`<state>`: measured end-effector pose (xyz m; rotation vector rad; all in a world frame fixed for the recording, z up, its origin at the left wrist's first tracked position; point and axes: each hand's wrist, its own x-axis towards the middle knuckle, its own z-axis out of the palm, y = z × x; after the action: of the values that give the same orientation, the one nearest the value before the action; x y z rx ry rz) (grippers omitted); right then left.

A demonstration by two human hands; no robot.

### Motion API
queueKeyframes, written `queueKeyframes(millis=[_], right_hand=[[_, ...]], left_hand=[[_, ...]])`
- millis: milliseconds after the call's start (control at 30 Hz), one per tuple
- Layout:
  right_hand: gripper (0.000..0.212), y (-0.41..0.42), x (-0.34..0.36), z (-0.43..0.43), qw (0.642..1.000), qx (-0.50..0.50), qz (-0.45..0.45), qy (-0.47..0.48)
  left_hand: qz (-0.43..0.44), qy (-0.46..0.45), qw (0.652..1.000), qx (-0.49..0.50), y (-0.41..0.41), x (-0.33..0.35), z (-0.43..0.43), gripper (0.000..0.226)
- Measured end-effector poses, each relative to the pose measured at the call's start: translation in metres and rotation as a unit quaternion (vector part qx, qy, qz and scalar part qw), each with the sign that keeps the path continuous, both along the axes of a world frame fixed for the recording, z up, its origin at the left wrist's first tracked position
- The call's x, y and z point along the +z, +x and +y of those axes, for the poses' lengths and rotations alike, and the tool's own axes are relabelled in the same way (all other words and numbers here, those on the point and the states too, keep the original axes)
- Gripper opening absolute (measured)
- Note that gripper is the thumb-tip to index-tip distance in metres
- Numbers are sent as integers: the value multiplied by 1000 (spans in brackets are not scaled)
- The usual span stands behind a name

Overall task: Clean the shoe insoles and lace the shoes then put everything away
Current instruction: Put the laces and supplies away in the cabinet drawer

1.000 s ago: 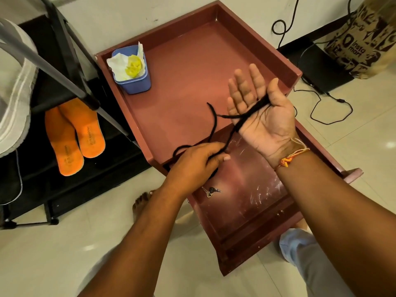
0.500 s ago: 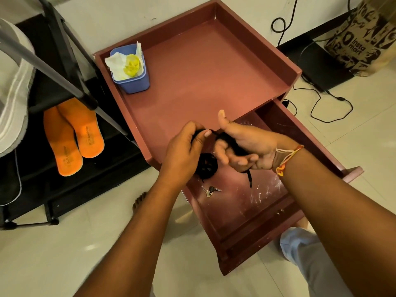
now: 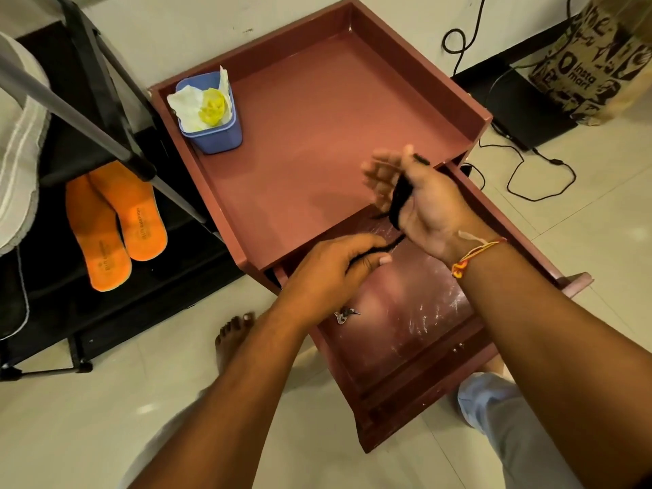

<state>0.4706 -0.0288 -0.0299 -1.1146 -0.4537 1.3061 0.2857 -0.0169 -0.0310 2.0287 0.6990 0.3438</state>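
Note:
A black shoelace [image 3: 398, 201] is wound in a bundle across the palm of my right hand [image 3: 428, 206], held under the thumb while the fingers are stretched out and blurred. The lace's free end runs down to my left hand [image 3: 331, 266], which pinches it between thumb and fingers. Both hands are over the open drawer [image 3: 416, 333] of a red-brown cabinet. Two orange insoles [image 3: 116, 227] lie side by side on a black rack shelf at the left. Part of a white shoe [image 3: 17, 142] shows at the left edge.
The cabinet's tray-like top [image 3: 317, 135] carries a blue cup [image 3: 215, 130] stuffed with white and yellow tissue. Small keys [image 3: 345, 315] lie in the drawer. Black cables [image 3: 529, 181] and a printed bag [image 3: 592, 61] are on the floor at right. A bare foot [image 3: 229, 337] stands below the drawer.
My right hand has turned palm-up and opened its fingers again with more lace wound on it. My left hand dropped lower, drawing the lace end out.

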Motion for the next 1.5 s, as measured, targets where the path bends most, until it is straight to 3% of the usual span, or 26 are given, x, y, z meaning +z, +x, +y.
queueKeyframes(millis=[100,200,267,333,433,500,600,700,833,967,1200,1300,1500], right_hand=[[43,-11,8,-8,970,148,-164,-99],[75,-16,15,-15,913,317,-198,-162],[87,-17,16,-18,893,410,-101,-156],[81,-18,17,-18,892,433,82,-99],[62,-17,17,-11,880,331,339,28],[53,-17,16,-5,885,204,411,76],[48,-16,7,-1,922,7,380,81],[49,-15,1,0,949,-56,304,60],[51,-25,0,1,982,-30,185,6],[55,-42,4,-2,991,37,125,-26],[85,-55,9,-7,987,96,129,-28],[95,-53,6,-7,986,97,132,-22],[95,-51,-5,-6,990,100,97,-33]], left_hand=[[-57,-12,996,74,-1,4,5,7],[-99,-36,981,163,-6,3,16,15],[-133,-47,969,203,-7,2,22,16],[-147,-87,962,214,-5,-2,22,15],[-112,-144,967,176,0,-13,13,9],[-31,-83,988,125,0,-19,7,7],[41,-8,996,73,2,-18,0,22],[48,42,995,71,2,-15,-2,25],[-24,77,988,129,1,-10,0,17],[-61,36,981,178,3,-12,1,15],[-78,-52,956,279,8,-13,-5,28],[-62,-34,951,302,6,-16,-2,24],[-41,-80,949,304,5,-11,-5,21]])
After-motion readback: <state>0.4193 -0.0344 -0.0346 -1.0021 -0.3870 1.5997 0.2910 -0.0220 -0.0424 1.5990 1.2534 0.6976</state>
